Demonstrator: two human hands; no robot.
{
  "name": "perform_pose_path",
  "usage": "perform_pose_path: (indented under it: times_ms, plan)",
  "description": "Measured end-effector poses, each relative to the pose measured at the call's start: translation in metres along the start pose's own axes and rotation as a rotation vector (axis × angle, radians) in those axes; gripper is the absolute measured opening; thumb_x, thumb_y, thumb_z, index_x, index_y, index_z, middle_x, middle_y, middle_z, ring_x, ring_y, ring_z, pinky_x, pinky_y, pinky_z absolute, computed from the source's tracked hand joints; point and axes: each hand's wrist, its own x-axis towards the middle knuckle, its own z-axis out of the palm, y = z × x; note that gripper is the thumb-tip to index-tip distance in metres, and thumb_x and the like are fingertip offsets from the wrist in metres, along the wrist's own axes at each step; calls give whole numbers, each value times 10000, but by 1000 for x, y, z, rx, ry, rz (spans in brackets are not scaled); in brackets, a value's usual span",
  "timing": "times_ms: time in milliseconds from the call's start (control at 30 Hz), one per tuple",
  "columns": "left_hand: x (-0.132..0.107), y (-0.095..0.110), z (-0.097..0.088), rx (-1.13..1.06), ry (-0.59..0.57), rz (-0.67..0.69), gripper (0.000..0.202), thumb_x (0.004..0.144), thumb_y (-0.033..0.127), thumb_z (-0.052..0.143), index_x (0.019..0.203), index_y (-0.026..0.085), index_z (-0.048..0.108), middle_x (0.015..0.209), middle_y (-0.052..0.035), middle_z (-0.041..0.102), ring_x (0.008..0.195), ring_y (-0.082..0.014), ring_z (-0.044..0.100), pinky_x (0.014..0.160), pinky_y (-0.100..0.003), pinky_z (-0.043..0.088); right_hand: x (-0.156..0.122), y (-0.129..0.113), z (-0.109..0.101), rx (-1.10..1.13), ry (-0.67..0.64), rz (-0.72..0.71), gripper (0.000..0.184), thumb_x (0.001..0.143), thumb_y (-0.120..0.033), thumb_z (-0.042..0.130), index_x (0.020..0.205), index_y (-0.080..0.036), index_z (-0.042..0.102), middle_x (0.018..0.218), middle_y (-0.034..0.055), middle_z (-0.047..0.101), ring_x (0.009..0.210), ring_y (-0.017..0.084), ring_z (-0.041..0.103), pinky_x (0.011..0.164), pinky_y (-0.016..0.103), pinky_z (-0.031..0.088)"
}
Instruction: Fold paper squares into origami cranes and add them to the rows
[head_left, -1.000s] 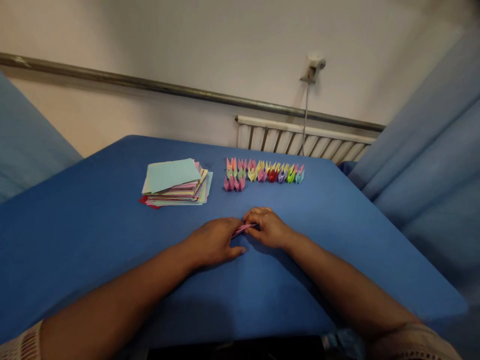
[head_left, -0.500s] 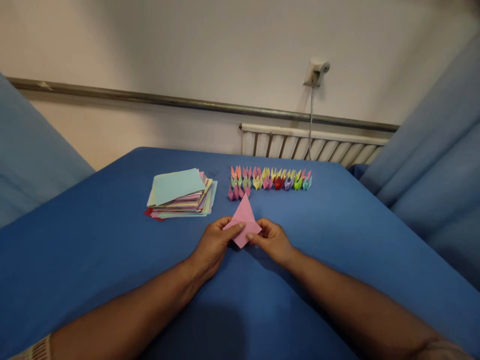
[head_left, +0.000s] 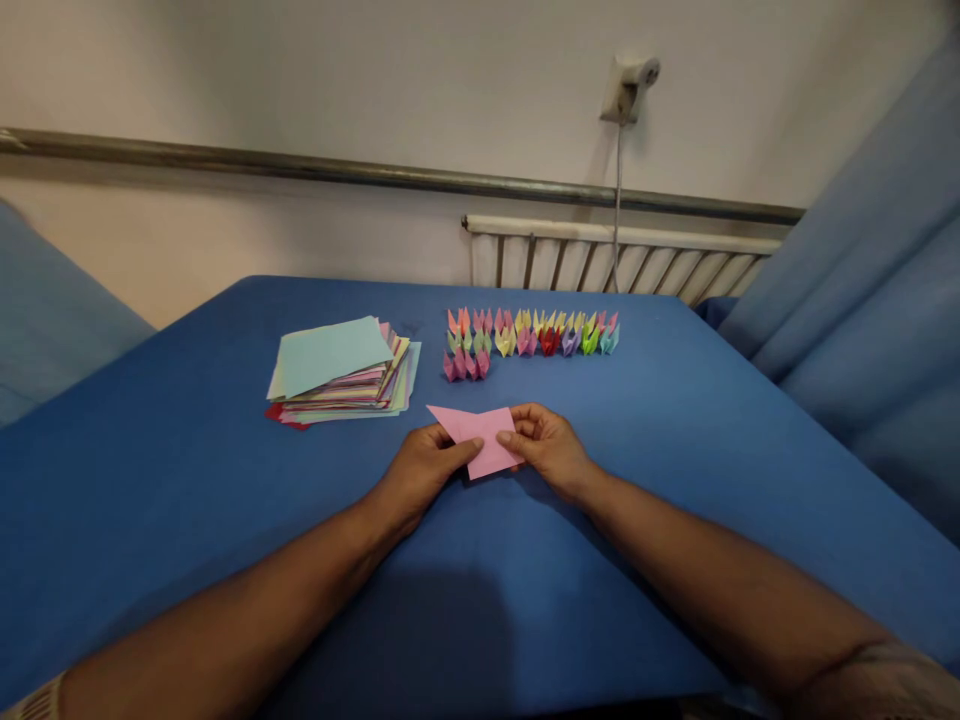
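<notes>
A partly folded sheet of pink origami paper (head_left: pixel 491 428) is held between my two hands, just above the blue-covered table (head_left: pixel 600 580). One sharp point of it sticks out toward the upper left. My left hand (head_left: pixel 420 465) pinches the left side, thumb on top and fingers behind. On the right side, my right hand (head_left: pixel 551 455) grips it with the thumb pressed on the face and the fingers curled behind. The fingertips under the paper are hidden. Beyond my hands stand several folded paper cranes (head_left: pixel 527 340) in rows of many colours.
To the left lies an uneven stack of coloured paper sheets (head_left: pixel 334 358), light blue on top. Behind the table are a radiator (head_left: pixel 555 228), a metal pipe (head_left: pixel 360 172) and a wall socket (head_left: pixel 622 90) with a plugged-in cord. Blue curtains (head_left: pixel 885 270) hang at both sides.
The pink paper has turned to the left: its long point, which faced away from me, now aims at the upper left. Both hands still hold it. The camera view has shifted slightly.
</notes>
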Motion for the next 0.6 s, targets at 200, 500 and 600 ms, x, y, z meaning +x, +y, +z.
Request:
perform_pose_path:
  times_ms: [200,500,600]
  plan:
    - [2,0,1,197,-19,26,390,678,398,711,924,96,694,889,-98,714,824,-244,646,784,-358,482,0,4,0,-3,-12,-14,395,580,-244,776,887,-202,532,754,-25,683,607,112,612,522,220,478]
    - [-6,21,-12,887,135,674,412,797,313,601,1186,194,535,1177,-86,589,1048,-229,552,941,-382,414,8,7,-11,-180,-27,-7,326,653,-218,713,906,-217,508,651,-64,619,499,88,534,447,199,408]
    - [-10,21,-10,1057,-296,691,377,789,333,627,1136,199,561,1070,-68,619,991,-224,552,899,-359,427,9,6,-17,-313,-36,29,315,702,-185,669,968,-215,503,680,-51,613,528,108,554,486,233,436]
